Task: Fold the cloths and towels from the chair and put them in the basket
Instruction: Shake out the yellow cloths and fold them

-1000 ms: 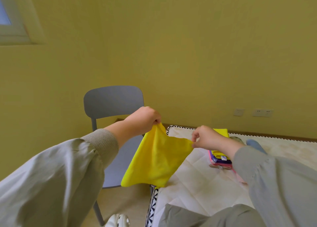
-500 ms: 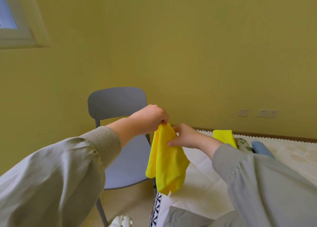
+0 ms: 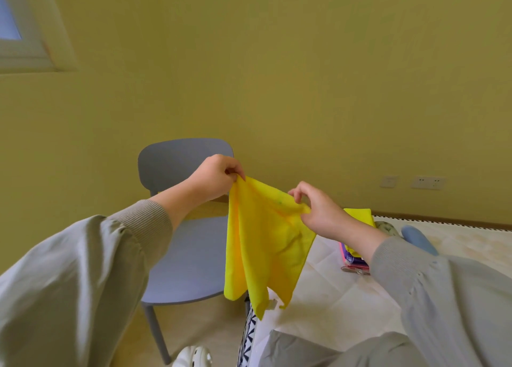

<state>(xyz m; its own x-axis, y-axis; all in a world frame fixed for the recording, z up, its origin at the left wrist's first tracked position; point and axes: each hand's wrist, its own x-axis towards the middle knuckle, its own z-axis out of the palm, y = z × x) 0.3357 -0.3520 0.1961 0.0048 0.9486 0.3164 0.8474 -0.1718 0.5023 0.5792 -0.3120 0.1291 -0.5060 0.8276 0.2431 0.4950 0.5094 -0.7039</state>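
The left hand's fingers are curled tight, thumb against fingertips, pinching the top corner of the yellow cloth at the cloth's 11 o'clock. The right hand pinches the bunched top edge at the cloth's 2 o'clock between thumb and curled fingers, its forefinger lifted a little above the fabric. Between the two grips the edge sags, and the cloth hangs down in loose vertical folds in the air, its lower points dangling in front of the edge of the bed. It touches neither the bed nor the chair.

The grey chair stands at 9 o'clock from the cloth. Part of its seat is hidden behind the cloth and the left sleeve.

At 3 o'clock from the cloth, just past the right wrist, a pile of folded cloths lies on the bed, with pink and purple layers showing and a yellow folded cloth above them. The wrist covers most of it, and I cannot tell whether the pink rim is a basket or another cloth. A blue object lies beside it at 3 o'clock, partly cut off by the right sleeve.

At 6 o'clock, by the frame's lower edge, a white shoe shows only in part.
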